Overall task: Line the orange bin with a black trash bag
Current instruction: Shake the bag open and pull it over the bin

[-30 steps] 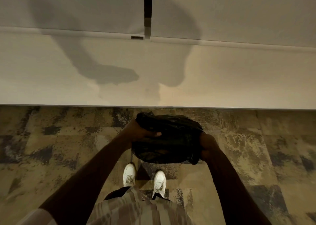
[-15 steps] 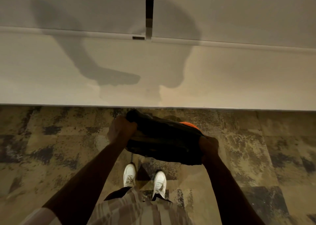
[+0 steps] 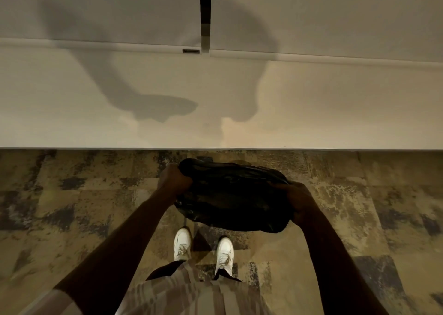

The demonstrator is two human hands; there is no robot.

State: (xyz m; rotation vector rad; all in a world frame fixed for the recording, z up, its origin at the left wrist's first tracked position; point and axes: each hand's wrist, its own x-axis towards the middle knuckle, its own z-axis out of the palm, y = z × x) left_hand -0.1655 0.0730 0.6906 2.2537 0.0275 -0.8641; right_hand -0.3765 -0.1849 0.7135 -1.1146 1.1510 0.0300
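Floor: patterned brown carpet [image 3: 72, 207] lay beneath your hands and met a pale wall [image 3: 335, 111] just beyond your fingers.
Bag: the black trash bag [image 3: 232, 195] was stretched between your two hands, drawn fairly taut across the top and bulging below your knuckles.
Left hand: your left hand [image 3: 173, 180] was curled tight round the bag's left edge, with the plastic bunched inside your fist.
Right hand: your right hand [image 3: 299, 202] gripped the right edge, fingers hooked over and down. The fingertips were lost in the dark folds.
Bin: no orange showed anywhere. I judged the bin sat under the plastic, between and below your fingers, but I could not confirm it.
Feet: your white shoes [image 3: 182, 244] stood on the near side of your fingers, close to the bag.
Step in hand: you seemed to be drawing the bag's mouth down over the rim.
Doing it well: pull both edges down evenly so neither side rides up, and let your fingers slide along the rim rather than yank at one spot. Leave slack in the middle so the bag can drop into the bin afterwards.
Risk: thin plastic stretched this hard could split near your knuckles, so ease off if it whitens or resists.
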